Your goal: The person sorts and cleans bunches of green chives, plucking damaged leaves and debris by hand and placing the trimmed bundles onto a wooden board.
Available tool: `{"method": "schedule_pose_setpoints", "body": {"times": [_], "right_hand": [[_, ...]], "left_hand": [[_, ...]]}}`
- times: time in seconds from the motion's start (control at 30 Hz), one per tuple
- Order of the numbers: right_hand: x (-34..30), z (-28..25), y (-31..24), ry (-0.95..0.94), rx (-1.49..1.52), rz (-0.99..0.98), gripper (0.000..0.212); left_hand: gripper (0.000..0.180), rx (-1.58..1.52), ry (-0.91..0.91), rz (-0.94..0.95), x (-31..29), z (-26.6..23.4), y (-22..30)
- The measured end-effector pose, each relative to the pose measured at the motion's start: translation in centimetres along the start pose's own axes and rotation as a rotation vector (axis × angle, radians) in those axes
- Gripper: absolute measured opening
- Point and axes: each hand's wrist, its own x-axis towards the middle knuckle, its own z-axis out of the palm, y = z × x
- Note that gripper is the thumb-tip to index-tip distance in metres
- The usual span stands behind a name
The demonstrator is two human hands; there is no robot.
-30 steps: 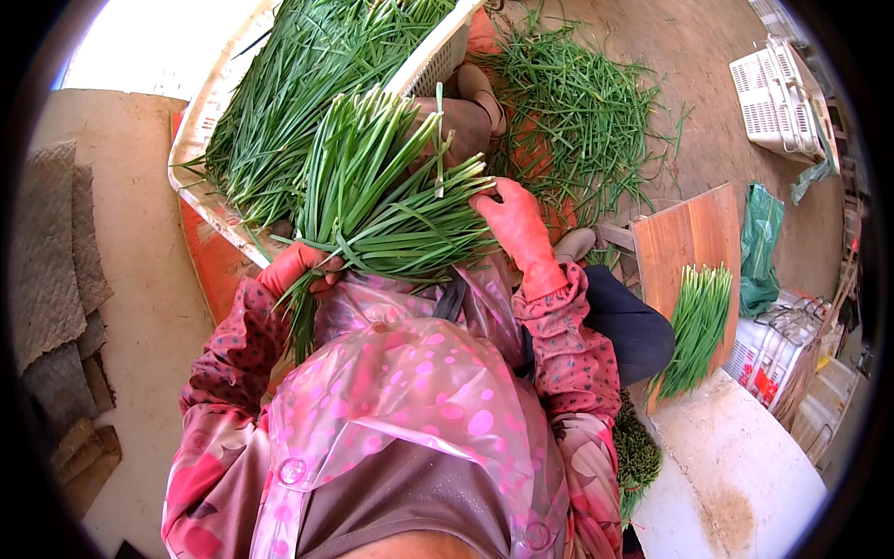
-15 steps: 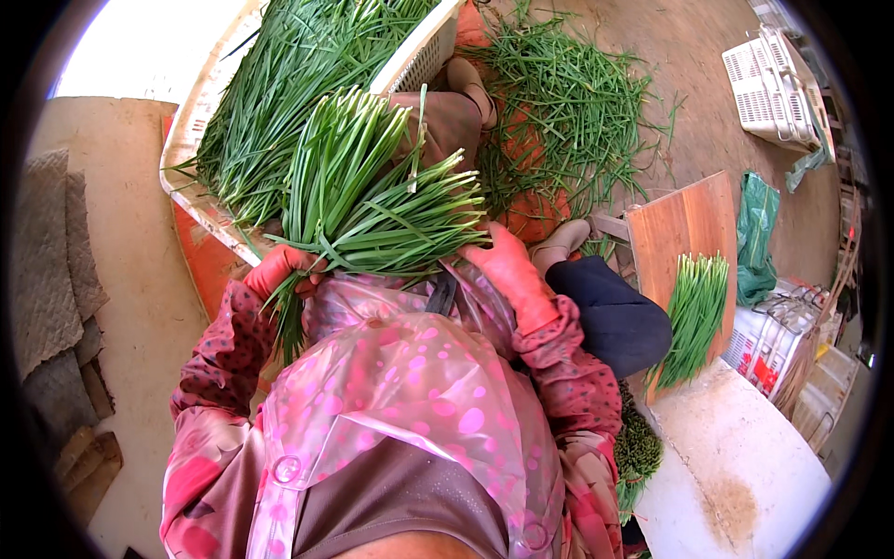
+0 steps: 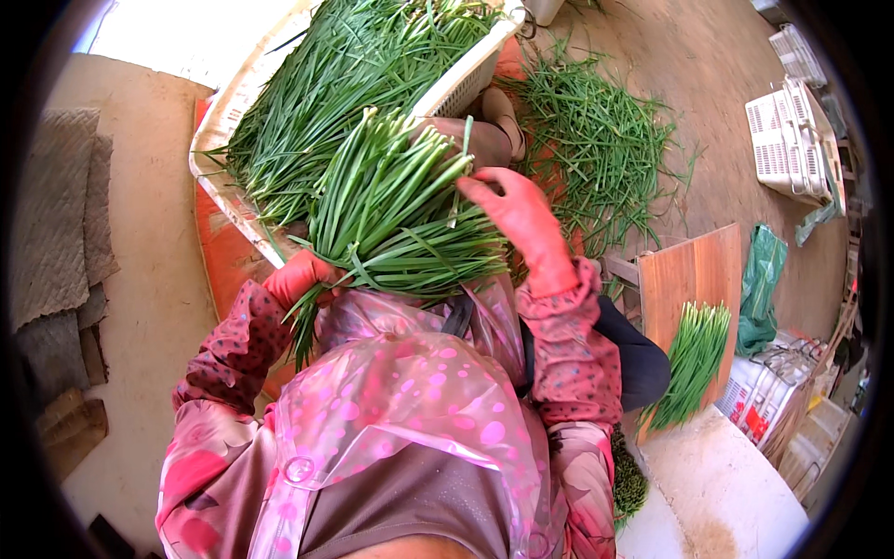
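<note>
A thick bunch of green chives (image 3: 372, 200) with pale cut ends lies across my lap, fanned in two clumps. My left hand (image 3: 309, 276), in a red glove, is closed round its leafy end, and leaf tips hang below. My right hand (image 3: 512, 207), also red-gloved, reaches over the bunch's right side. Its thumb and fingers pinch at the stem ends, by a stray pale stalk that sticks up. A pink dotted plastic apron (image 3: 410, 373) covers my lap under the bunch.
A white crate (image 3: 466, 70) heaped with chives stands ahead. Loose chives (image 3: 605, 140) lie on the floor to its right. On a tilted wooden board (image 3: 684, 270) rests a neat bunch of chives (image 3: 694, 359). White baskets (image 3: 787, 140) and a green bag (image 3: 761, 284) are at the right.
My right hand has risen from the bunch's lower right side to the stem ends. My left hand keeps its hold. The whole view has shifted slightly.
</note>
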Motion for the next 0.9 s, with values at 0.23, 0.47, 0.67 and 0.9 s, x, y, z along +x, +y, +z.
{"method": "schedule_pose_setpoints", "body": {"times": [0.23, 0.47, 0.67, 0.9], "right_hand": [[0.5, 0.2, 2.6, 0.144, 0.128, 0.186, 0.026], [1.1, -5.1, 7.2, 0.282, 0.321, 0.214, 0.035], [1.1, 1.8, 1.8, -0.152, 0.026, 0.145, 0.035], [1.0, -3.6, -0.9, 0.190, 0.042, -0.316, 0.024]], "left_hand": [[0.010, 0.076, -0.019, 0.017, -0.3, -0.1, 0.5], [0.019, 0.078, -0.099, 0.084, 1.1, -1.1, -0.5], [0.025, 0.157, -0.084, 0.188, 0.0, 0.1, 1.0], [0.056, 0.153, -0.096, 0.244, -2.4, 3.6, 3.8]]}}
